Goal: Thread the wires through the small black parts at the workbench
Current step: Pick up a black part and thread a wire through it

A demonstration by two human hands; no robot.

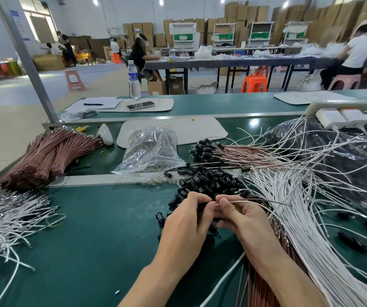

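Several lots on the green tabletop (102,229), entered left to right.

White wires (5,218), loose heap at 9 o'clock: thin, limp, light; tangle readily.

Brown wire bundles (49,151), at 10 o'clock: banded in sheaves, stiffer as a mass than singly.

Clear bag (151,149), at 12 o'clock beyond the metal strip: soft film holding small dark pieces, contents not identifiable.

Small black parts (209,180), loose pile at 12 o'clock just beyond the hands, a few strays on the near tabletop: short hollow sleeves, light, hard, probably smooth and prone to roll or scatter. Best pinched across the barrel, bore left clear and facing the wire end.

Left hand (189,220), centre: fingers (197,197) curled together on something dark, likely one black part, mostly hidden in the grip.

Right hand (242,218), touching the left: thumb and forefinger clamped on a thin wire (255,201) that trails off toward 3 o'clock. Judged flexible with little column stiffness, so hold it close to the tip; a long free end would buckle at the bore.

Threaded wires (233,151), at 1 o'clock: brown leads with black parts already on their ends, lying in a fan.

White wire sheaf (311,218), at 3 to 5 o'clock: long, springy, overlapping brown leads below the right wrist; easy to snag.
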